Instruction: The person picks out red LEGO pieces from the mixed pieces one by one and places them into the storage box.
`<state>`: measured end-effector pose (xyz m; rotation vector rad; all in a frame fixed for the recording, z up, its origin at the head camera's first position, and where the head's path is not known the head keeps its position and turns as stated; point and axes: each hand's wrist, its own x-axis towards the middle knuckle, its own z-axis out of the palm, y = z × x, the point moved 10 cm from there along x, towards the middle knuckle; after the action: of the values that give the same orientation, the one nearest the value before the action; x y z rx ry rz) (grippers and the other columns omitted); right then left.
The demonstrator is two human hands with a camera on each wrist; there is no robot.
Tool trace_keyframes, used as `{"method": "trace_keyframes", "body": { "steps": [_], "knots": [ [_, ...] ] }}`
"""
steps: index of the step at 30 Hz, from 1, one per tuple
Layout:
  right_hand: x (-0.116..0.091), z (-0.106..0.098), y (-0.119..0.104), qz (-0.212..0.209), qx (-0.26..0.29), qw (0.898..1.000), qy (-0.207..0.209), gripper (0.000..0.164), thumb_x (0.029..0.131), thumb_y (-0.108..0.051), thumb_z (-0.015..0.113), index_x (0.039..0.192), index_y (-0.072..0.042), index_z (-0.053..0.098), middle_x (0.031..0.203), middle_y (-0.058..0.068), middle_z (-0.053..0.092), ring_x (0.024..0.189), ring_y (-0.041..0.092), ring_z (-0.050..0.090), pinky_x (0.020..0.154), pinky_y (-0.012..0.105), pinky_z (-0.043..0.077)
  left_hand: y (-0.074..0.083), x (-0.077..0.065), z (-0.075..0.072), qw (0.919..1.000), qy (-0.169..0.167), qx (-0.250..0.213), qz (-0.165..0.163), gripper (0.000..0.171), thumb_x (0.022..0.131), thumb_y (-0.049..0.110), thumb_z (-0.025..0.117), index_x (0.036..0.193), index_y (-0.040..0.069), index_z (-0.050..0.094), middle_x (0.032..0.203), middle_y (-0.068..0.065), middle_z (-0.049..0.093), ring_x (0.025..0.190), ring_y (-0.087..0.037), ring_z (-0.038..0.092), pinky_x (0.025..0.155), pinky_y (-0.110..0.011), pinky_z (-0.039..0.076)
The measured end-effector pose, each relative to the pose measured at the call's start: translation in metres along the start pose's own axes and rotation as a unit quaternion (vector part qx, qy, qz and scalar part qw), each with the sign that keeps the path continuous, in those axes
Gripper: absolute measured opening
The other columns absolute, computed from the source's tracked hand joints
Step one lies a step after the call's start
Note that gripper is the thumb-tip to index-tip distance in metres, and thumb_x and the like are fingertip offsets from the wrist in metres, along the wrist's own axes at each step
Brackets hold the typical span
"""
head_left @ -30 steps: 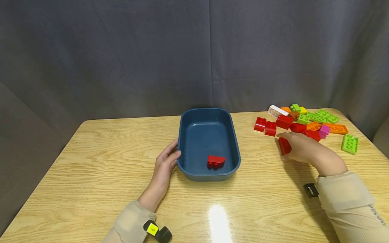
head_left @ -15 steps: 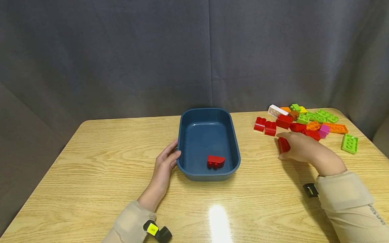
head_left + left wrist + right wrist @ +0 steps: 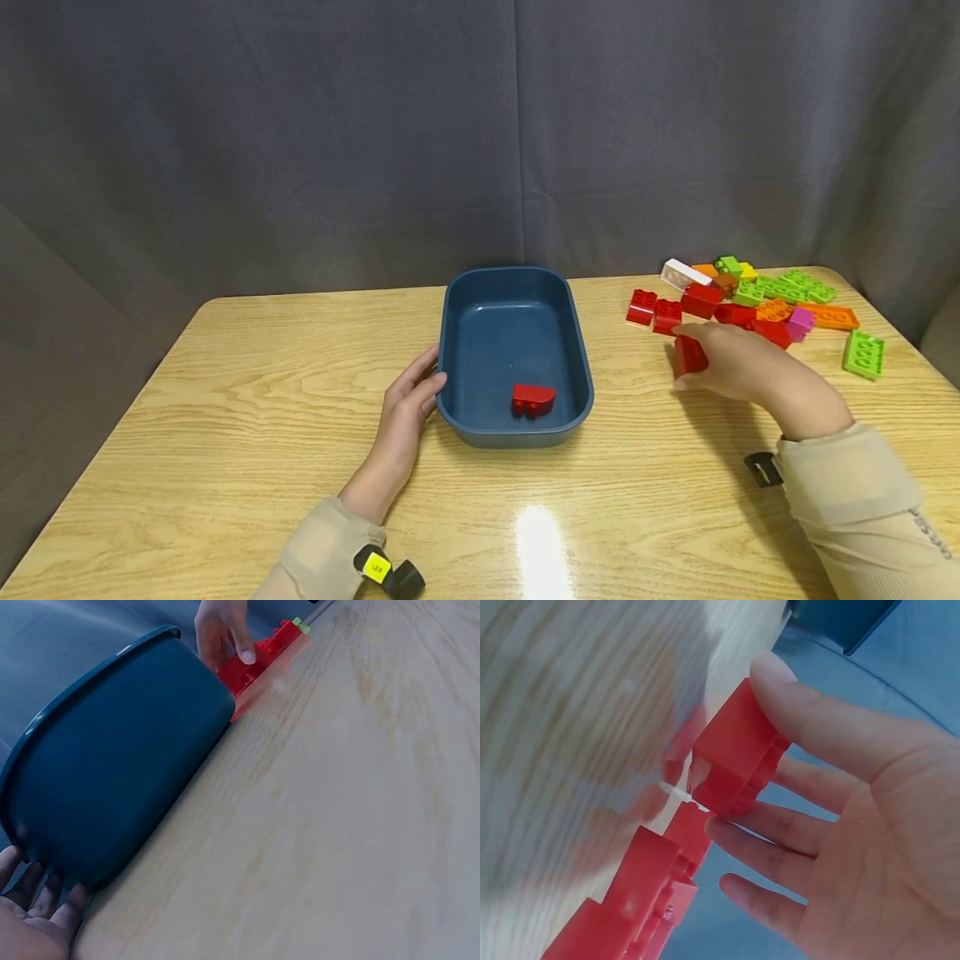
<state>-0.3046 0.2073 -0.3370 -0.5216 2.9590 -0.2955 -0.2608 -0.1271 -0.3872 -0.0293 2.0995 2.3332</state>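
My right hand pinches a red toy brick between thumb and fingers, just above the table. In the right wrist view that brick has its studs turned towards the palm. My left hand rests its fingertips against the left side of a dark blue bin. In the left wrist view, the fingers touch the bin's outer wall. One red brick with a curved end lies inside the bin, near its front. Two red bricks sit side by side beyond my right hand.
At the back right lies a loose pile of bricks: red, a white one, green, orange and magenta. A green brick lies apart near the table's right edge. A grey curtain hangs behind the table.
My right hand has shifted slightly left with the red brick, which now seems a little raised off the table. My left hand and the bin have stayed still.
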Motion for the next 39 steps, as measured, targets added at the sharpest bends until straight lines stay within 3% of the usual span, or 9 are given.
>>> {"method": "trace_keyframes", "body": {
  "steps": [27, 39],
  "knots": [
    [-0.005, -0.015, -0.035, -0.002, -0.004, 1.0, 0.025, 0.079, 0.075, -0.045, 0.071, 0.134, 0.003, 0.047, 0.127, 0.032, 0.056, 0.11, 0.044, 0.053, 0.091, 0.063, 0.047, 0.0, 0.0, 0.001, 1.0, -0.001, -0.005, 0.006, 0.048, 0.092, 0.013, 0.048, 0.14, 0.009, 0.044, 0.141, -0.014, 0.047, 0.121, -0.022, 0.048, 0.091, -0.018, 0.047],
    [-0.004, -0.018, -0.047, -0.006, -0.014, 0.999, 0.036, 0.085, 0.076, -0.055, 0.065, 0.138, -0.001, 0.044, 0.135, 0.033, 0.049, 0.12, 0.047, 0.045, 0.095, 0.065, 0.043, 0.001, -0.001, 0.001, 1.0, -0.003, -0.003, 0.004, 0.049, 0.092, 0.013, 0.048, 0.14, 0.009, 0.044, 0.142, -0.014, 0.046, 0.123, -0.023, 0.047, 0.092, -0.019, 0.046]
  ]
}}
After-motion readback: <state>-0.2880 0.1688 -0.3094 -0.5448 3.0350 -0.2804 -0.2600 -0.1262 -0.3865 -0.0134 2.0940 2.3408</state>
